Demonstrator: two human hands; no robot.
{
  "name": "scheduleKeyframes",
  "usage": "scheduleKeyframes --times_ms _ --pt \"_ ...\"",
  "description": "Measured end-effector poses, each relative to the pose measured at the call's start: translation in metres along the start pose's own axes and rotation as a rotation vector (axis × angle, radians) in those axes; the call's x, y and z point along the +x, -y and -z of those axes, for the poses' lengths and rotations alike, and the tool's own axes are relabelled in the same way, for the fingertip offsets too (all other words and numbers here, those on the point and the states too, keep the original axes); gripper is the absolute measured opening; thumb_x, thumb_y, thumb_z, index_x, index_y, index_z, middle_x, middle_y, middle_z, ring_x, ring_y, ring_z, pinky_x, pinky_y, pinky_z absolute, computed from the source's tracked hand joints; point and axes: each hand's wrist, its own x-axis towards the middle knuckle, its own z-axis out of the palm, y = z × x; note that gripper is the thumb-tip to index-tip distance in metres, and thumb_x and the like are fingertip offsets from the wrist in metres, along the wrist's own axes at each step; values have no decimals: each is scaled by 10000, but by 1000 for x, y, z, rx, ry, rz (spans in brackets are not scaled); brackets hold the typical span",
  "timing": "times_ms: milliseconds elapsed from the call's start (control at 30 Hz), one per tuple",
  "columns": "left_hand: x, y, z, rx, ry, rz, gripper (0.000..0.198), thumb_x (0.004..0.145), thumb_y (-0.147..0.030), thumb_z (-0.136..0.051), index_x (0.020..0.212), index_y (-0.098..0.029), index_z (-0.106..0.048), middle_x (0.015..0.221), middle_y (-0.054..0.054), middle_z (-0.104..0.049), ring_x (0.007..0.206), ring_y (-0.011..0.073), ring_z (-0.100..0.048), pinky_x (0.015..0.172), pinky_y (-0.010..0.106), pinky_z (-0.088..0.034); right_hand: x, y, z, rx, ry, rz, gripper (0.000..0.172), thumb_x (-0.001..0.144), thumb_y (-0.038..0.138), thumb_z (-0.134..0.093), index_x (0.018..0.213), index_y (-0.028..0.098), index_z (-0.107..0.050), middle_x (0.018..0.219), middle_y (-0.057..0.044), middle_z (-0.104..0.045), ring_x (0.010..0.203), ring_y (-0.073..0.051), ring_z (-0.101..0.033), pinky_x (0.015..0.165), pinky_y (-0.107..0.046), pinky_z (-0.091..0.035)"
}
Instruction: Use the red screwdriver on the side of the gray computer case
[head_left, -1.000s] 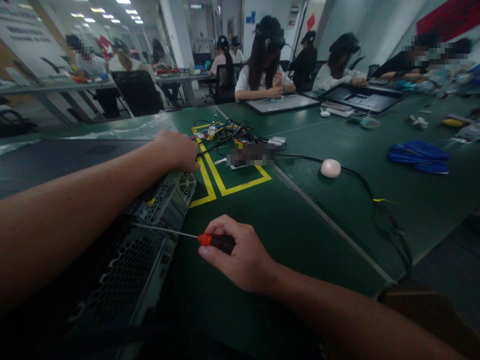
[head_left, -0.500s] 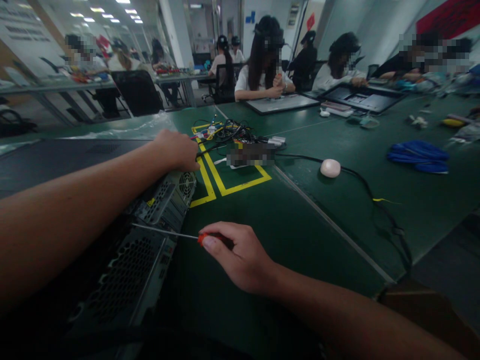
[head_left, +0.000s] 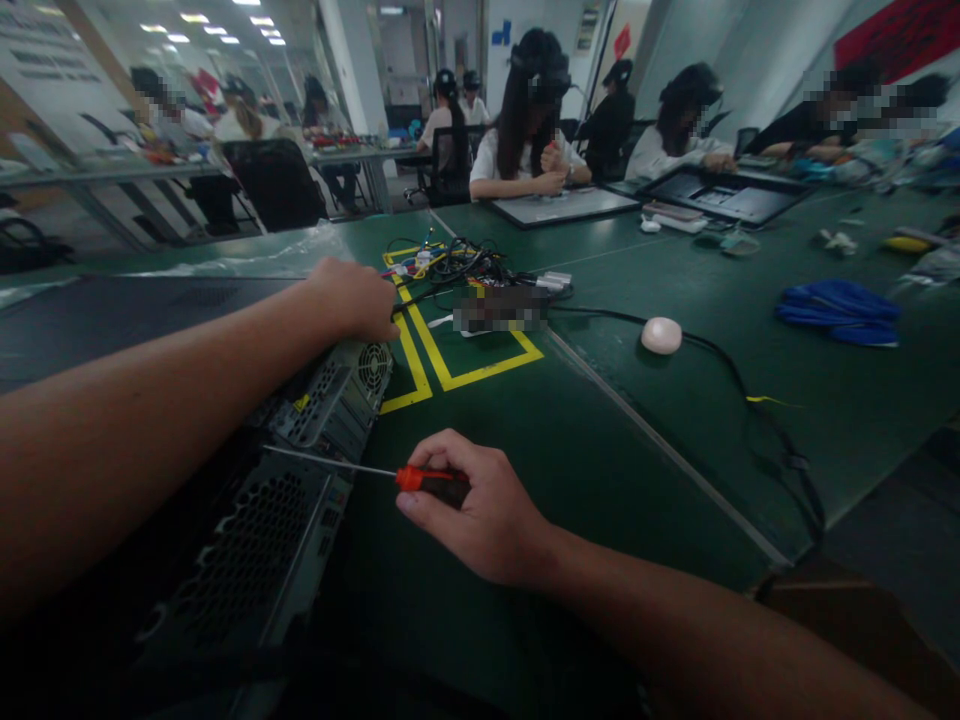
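A dark computer case [head_left: 247, 545] lies at the left, with a perforated metal panel and a round fan grille [head_left: 373, 367] showing. My left hand [head_left: 361, 302] bends over its far corner, fingers curled down at the edge; the fingertips are partly hidden. My right hand [head_left: 484, 510] is closed around the red and black handle of a screwdriver [head_left: 431, 484]. From the handle the thin metal shaft runs left, nearly level, to the case between its two perforated sections. What the tip touches is too dark to tell.
Tangled cables [head_left: 469, 268] lie on the green table [head_left: 615, 470] beyond the case, near yellow tape [head_left: 487, 373]. A pale rounded object [head_left: 661, 336] sits by a black cable, and a blue bundle [head_left: 838, 312] is at the right. Several people work across the table.
The fingers of my right hand have loosened and shifted on the screwdriver handle, so more of it shows. My left hand and the case have stayed in place.
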Motion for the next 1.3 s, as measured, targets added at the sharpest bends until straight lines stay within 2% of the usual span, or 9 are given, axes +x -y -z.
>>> scheduleKeyframes --times_ms 167,267,400,633,833,1067,1233,1300 --pt "10 5 -9 -87 -22 11 677 831 -654 -692 1357 -257 -847 1316 228 -831 1280 477 -717 1076 601 -543 0 -1 0 15 -5 10 154 955 309 -777 1017 222 -666 776 49 -635 663 -134 -572 657 -282 -452" --pt "14 8 -14 -85 -41 19 686 811 -672 -692 1353 -282 -848 1270 215 -844 1255 464 -721 1054 591 -552 0 -2 -1 0 -4 4 162 953 324 -777 1023 229 -665 774 49 -638 664 -137 -569 676 -290 -468" --pt "13 7 -13 -56 -35 23 672 829 -656 -663 1358 -282 -844 1280 211 -840 1252 449 -723 1046 577 -557 0 -2 -1 -8 -3 -6 163 948 328 -773 1014 233 -658 772 47 -640 666 -140 -578 672 -293 -463" --pt "5 2 -5 -54 -3 16 668 868 -590 -649 1388 -210 -827 1370 246 -805 1281 478 -721 1076 590 -547 0 -1 0 1 3 -5 155 964 316 -772 1028 225 -664 774 48 -643 667 -138 -579 674 -290 -462" --pt "8 4 -7 -90 -27 2 721 839 -655 -671 1391 -218 -826 1355 260 -813 1269 509 -714 1059 625 -553 0 -1 0 27 -3 19 154 952 288 -781 1016 221 -659 768 54 -632 656 -132 -572 660 -281 -448" --pt "7 4 -6 -44 -10 4 651 869 -664 -653 1346 -265 -847 1279 207 -843 1259 453 -721 1042 560 -565 0 -2 -1 19 -1 2 154 957 306 -775 1023 226 -660 765 52 -631 654 -134 -568 657 -278 -460" --pt "1 1 -2 -16 -2 7 661 918 -612 -617 1379 -184 -820 1357 238 -815 1267 441 -723 1051 552 -572 0 -4 -2 16 -11 17 161 950 299 -781 1025 220 -662 770 52 -634 658 -131 -574 671 -279 -456" --pt "2 1 -2 -7 7 14 645 915 -598 -619 1385 -205 -821 1350 226 -821 1271 438 -726 1047 544 -575 0 -4 -2 19 -12 24 154 951 294 -777 1022 218 -663 769 53 -631 651 -128 -568 671 -280 -453"
